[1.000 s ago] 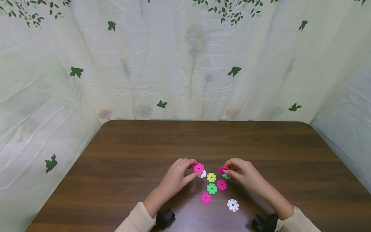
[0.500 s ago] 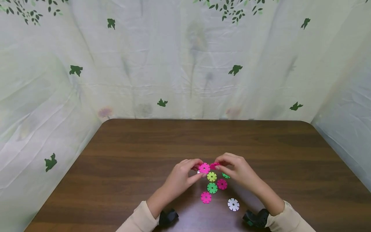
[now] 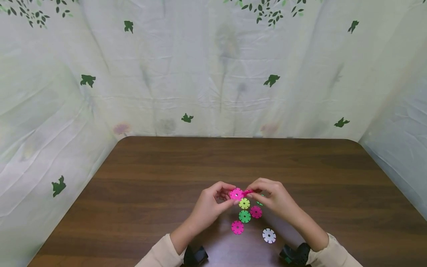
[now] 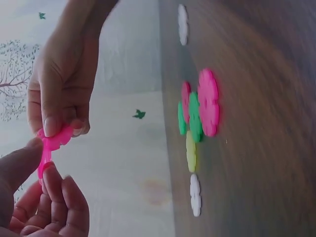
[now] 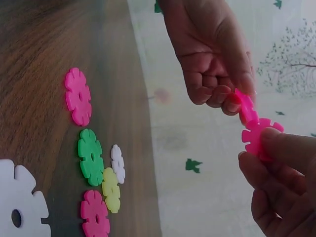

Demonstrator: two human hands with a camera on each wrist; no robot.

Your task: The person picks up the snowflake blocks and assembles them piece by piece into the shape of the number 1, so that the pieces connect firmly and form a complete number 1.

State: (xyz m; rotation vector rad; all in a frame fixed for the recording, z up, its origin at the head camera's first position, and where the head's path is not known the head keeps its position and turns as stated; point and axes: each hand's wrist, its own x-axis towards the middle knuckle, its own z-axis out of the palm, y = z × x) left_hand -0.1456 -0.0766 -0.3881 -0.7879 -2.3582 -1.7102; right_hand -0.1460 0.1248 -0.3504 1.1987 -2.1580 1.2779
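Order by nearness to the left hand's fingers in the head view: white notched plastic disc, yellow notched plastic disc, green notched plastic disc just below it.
1. Yellow disc, right of the left hand.
2. Green disc, just below the yellow.
3. White disc, at lower right.

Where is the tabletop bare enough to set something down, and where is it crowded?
In the head view, the table is bare from the curtain to the left hand and right hand, and outside them on either side. It's crowded between and below them, among the loose discs; a small gap parts the near white disc from the near pink disc.
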